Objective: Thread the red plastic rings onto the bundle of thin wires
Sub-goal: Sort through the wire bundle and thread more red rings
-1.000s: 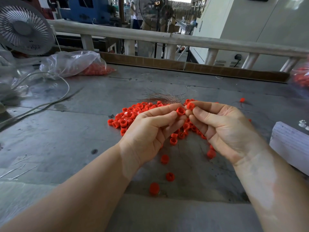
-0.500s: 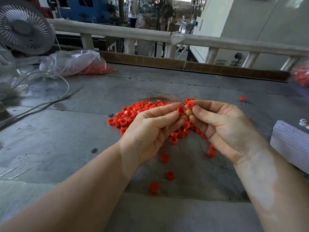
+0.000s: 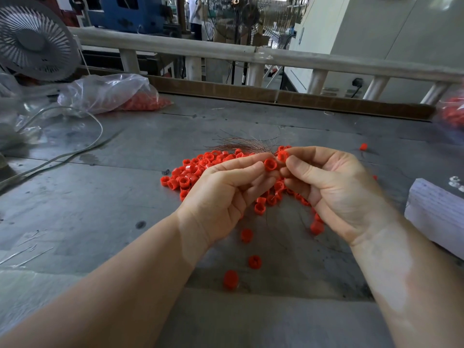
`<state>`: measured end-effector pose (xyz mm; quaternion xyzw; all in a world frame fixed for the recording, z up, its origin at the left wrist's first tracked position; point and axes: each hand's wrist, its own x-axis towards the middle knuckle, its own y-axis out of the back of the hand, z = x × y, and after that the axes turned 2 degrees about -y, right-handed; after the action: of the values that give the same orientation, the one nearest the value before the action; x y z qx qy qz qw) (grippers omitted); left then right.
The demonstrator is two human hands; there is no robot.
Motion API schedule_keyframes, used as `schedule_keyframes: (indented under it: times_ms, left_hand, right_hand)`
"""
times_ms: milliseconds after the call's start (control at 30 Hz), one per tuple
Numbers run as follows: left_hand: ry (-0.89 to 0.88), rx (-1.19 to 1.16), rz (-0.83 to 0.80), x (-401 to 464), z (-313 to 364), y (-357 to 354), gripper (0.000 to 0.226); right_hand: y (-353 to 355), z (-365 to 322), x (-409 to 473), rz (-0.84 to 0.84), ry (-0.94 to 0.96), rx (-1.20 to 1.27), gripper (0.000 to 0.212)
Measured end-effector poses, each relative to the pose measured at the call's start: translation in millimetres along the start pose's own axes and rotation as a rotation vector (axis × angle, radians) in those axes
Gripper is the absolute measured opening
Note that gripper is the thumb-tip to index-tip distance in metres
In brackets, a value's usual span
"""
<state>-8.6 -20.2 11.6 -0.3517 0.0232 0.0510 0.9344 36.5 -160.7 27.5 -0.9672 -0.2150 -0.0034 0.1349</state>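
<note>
Left hand grip pinching a red ring at frame centre, right hand grip pinching a second ring just beside it, thin wires fanning behind, loose rings heaped on the grey tabletop below.

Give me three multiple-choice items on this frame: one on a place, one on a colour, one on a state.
1. Where is the clear bag of rings?
A. far left of the table
B. near right corner
C. under the fan

2. What colour are the loose rings?
A. blue
B. red
C. white

3. What does the left hand do?
A. lies flat
B. hangs idle
C. pinches a ring

Key: 1 A, it lies far left on the table; 2 B, the pile is red; 3 C, its fingertips pinch a ring beside the right hand.
</note>
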Motion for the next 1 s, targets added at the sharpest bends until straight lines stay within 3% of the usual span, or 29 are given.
schedule_keyframes:
  times_ms: [1000]
  left_hand:
    - [-0.020,-0.014,-0.029,0.5,-3.3,-0.4,0.022]
  right_hand:
    - [0.9,0.1,0.2,0.021,-0.019,-0.013,0.015]
